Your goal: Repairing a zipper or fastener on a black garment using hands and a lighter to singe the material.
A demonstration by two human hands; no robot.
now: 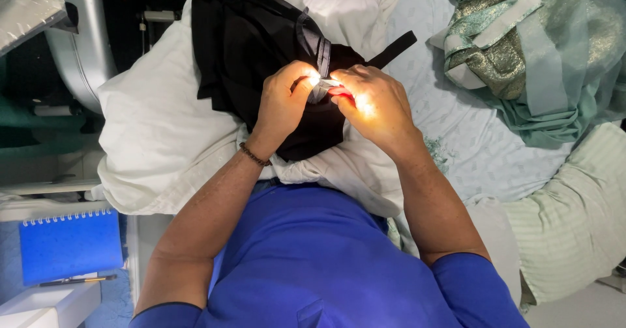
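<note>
- White cloth [163,139] covers the table, with teal-and-gold fabric [521,47] heaped at the far right.
- Black garment [248,41] lies centre.
- Left hand [283,103] pinches its edge; right hand [375,103] grips a red-handled tool [340,92].

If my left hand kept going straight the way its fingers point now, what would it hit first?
The left hand points up and right, so it would likely meet the pale strip pinched against the black fabric, then the right hand. Glare blurs the fingertips.

Black garment [261,47]: dark fabric, crumpled and folded, one strap trailing to the right; lies on a white cloth. Small grey-white tab [323,88] at its near edge, with a small red item [342,93] just beside it.
</note>
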